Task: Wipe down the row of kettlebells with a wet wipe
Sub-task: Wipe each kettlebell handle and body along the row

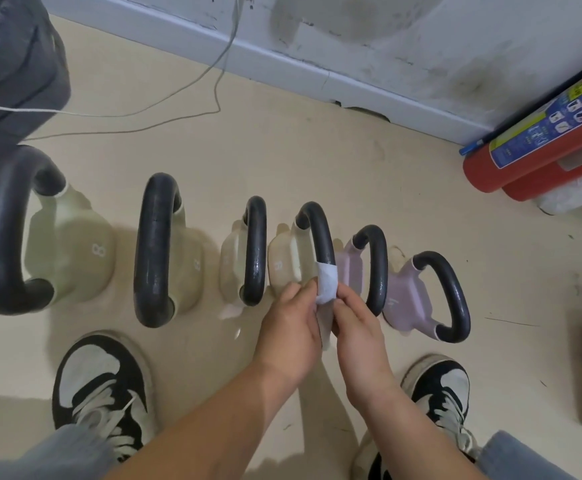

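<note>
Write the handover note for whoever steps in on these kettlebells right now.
Left hand and right hand: both pinch the wet wipe, wrapped around the handle of the fourth kettlebell counting from the left.
Six kettlebells stand in a row on the floor: four cream, two lilac.
Done: cannot tell which are already wiped; the third handle looks shiny.
Left: finish this handle, then at least check the lilac pair.

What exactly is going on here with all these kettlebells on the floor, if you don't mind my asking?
A person stands over a row of six kettlebells on the floor, cleaning them. Both hands, the left hand and the right hand, hold a white wet wipe wrapped around the black handle of the fourth kettlebell from the left. The two lilac ones sit to its right, a red fire extinguisher beyond them.
</note>
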`<state>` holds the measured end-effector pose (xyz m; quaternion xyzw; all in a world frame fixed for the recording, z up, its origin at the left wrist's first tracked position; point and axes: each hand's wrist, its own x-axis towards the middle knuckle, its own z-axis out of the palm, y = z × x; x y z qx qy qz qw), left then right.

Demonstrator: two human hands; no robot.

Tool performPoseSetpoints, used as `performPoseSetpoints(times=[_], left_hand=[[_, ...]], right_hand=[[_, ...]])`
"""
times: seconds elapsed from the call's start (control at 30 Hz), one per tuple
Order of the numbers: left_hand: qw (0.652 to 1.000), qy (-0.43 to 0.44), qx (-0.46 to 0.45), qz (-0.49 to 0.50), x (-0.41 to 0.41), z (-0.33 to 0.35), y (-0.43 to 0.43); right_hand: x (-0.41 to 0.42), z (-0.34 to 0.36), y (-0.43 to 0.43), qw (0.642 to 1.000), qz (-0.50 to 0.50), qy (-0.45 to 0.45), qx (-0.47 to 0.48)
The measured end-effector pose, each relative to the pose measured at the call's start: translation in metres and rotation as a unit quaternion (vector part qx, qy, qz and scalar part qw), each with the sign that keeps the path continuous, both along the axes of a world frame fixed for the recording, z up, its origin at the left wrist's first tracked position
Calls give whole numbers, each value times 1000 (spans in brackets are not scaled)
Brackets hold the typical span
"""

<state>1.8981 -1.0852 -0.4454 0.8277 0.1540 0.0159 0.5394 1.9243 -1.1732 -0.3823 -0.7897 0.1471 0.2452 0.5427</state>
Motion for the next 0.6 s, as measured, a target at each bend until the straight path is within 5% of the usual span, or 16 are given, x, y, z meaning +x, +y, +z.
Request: performPoseSetpoints(times=[0.3, 0.53, 0.6], left_hand=[[998, 58, -19, 21, -8, -3, -5], [978, 54, -200, 29, -32, 6, -14], [987, 64, -143, 22, -38, 2, -19]], right_hand=[[-25, -1, 12, 997, -61, 13, 53], [-28, -10, 5, 988, -100, 70, 91], [-31, -18, 1, 987, -97, 93, 86]])
